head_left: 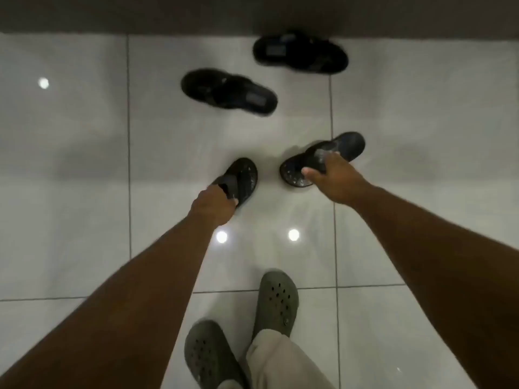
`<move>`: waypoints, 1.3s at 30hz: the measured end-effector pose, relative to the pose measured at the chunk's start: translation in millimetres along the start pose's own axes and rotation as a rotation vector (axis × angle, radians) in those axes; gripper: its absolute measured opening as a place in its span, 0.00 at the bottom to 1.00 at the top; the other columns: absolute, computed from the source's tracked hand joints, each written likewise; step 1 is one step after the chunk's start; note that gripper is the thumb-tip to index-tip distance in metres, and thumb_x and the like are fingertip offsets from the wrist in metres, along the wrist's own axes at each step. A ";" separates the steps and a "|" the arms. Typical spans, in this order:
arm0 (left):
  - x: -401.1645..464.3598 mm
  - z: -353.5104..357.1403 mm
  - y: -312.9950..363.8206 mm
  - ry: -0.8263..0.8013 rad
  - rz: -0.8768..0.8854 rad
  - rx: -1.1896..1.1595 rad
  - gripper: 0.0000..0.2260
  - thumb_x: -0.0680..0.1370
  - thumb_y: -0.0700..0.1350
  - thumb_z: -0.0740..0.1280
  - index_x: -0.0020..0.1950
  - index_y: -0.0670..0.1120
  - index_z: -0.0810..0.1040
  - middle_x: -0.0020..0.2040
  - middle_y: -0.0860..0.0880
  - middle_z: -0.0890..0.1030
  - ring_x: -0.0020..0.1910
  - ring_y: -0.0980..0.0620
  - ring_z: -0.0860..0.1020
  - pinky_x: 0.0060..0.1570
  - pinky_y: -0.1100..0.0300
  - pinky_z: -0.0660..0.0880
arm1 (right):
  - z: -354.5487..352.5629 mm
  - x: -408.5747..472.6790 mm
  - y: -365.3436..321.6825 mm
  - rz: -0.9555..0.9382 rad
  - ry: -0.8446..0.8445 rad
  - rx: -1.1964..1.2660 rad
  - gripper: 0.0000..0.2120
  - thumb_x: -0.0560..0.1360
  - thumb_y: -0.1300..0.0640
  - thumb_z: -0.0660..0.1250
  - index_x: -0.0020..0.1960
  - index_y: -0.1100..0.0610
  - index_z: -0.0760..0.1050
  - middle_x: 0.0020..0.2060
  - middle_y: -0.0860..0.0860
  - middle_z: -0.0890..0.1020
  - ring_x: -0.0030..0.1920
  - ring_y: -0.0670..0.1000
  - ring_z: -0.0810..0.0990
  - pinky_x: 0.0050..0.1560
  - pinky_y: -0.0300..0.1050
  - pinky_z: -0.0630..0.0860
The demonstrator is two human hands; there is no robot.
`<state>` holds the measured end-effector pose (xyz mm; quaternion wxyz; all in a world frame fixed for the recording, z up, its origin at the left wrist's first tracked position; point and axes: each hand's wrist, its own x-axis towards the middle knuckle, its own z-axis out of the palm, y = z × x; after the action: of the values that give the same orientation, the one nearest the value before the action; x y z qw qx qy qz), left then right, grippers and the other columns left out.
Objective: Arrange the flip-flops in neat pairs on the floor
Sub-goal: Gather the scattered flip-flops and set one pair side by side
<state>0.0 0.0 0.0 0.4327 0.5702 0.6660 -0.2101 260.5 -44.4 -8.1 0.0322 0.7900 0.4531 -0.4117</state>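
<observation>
Two dark brown flip-flops are in my hands above the pale tiled floor. My left hand (214, 204) grips the heel end of the left flip-flop (244, 175), whose toe points away from me. My right hand (332, 176) is closed over the strap of the right flip-flop (345, 146), which lies slanted, one end toward the upper right. Farther off, two black slippers lie apart and askew: one (229, 92) at the centre, the other (300, 53) close to the dark wall base.
Glossy white floor tiles (84, 164) with dark grout lines and bright light reflections fill the view. A dark wall base (140, 15) runs across the top. My own feet in grey-green clogs (276, 300) (207, 357) stand at the bottom.
</observation>
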 end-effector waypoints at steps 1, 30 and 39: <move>18.9 16.3 -2.3 0.011 -0.054 -0.067 0.28 0.79 0.53 0.64 0.72 0.37 0.67 0.69 0.37 0.73 0.66 0.37 0.73 0.63 0.50 0.72 | 16.1 21.4 5.7 0.005 0.008 0.012 0.48 0.68 0.26 0.57 0.77 0.56 0.58 0.74 0.59 0.65 0.73 0.65 0.65 0.71 0.64 0.65; 76.3 136.1 -86.2 -0.117 0.583 0.878 0.36 0.79 0.47 0.65 0.80 0.49 0.45 0.81 0.46 0.40 0.79 0.39 0.41 0.75 0.36 0.49 | 113.5 123.6 -24.5 -0.193 0.021 -0.309 0.35 0.80 0.60 0.62 0.80 0.55 0.46 0.80 0.55 0.42 0.78 0.64 0.38 0.75 0.66 0.54; 83.2 84.6 -28.7 0.374 0.716 0.468 0.12 0.75 0.51 0.61 0.51 0.47 0.79 0.50 0.45 0.82 0.47 0.40 0.80 0.41 0.50 0.77 | 180.6 16.3 12.4 -0.322 0.204 -0.166 0.24 0.77 0.56 0.66 0.72 0.58 0.69 0.73 0.61 0.68 0.71 0.63 0.68 0.64 0.64 0.72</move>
<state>3.5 -24.8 -119.5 0.2104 0.8745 0.4285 -0.0857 161.6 -117.0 -142.2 -0.0150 0.7397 0.6068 -0.2905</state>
